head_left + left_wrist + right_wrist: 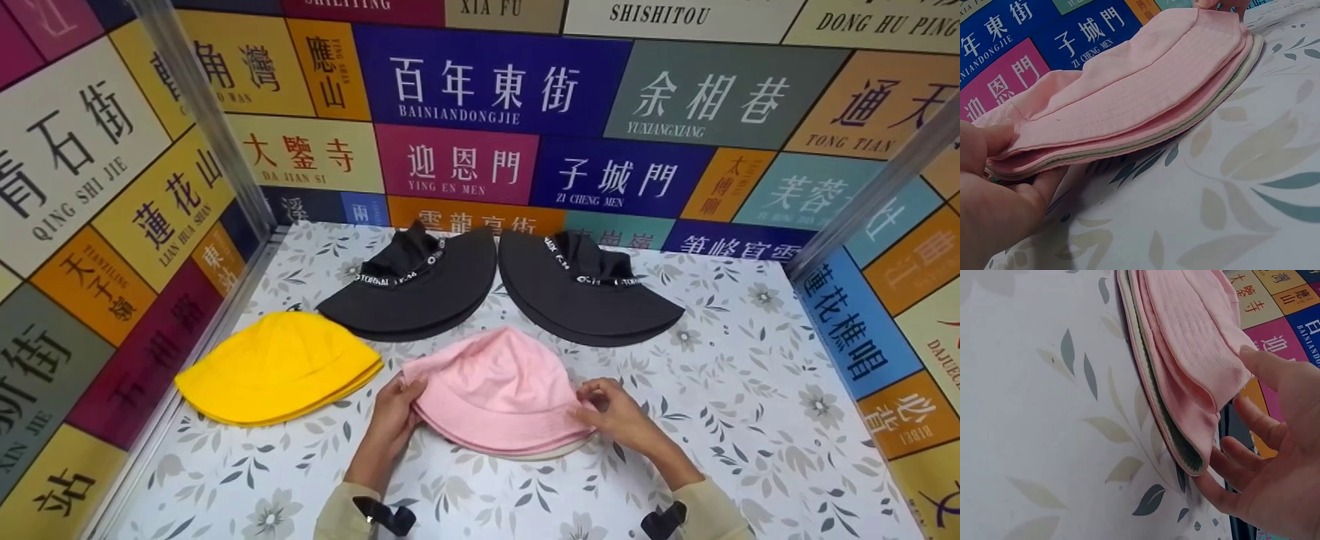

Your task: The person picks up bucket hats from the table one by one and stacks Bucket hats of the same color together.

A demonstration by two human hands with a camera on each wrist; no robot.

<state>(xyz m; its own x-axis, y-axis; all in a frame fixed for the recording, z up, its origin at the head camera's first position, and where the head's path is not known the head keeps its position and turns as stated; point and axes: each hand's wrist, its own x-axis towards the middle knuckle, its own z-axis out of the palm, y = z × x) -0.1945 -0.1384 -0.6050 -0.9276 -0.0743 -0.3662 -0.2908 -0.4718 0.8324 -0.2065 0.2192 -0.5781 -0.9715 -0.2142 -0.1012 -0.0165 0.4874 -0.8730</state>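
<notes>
From here I see the pink hat (495,379) stretched between two hands, over the table (750,457). The left hand (394,416) pinches one end of its brim, thumb on top and fingers beneath; the right hand (622,416) lightly pinches the other end between thumb and forefinger, its remaining fingers loosely spread by the edge, though how firmly I cannot tell. Holding it by both ends seems meant to keep the folded brim level and its edges together. Just beyond the left fingertips lies the yellow hat (281,367), and farther past both hands two black hats, the left one (442,296) and the right one (551,307), each folded flat, probably so they lie tidily apart. The pink cloth looks like soft woven cotton, with rows of stitching round the brim and a creased, slumped crown. A pale layer (1253,53) shows under it, lining or another hat, I can't say. The yellow makes a smooth half-dome; the black brims fan out stiffly below crumpled, white-lettered crowns.
</notes>
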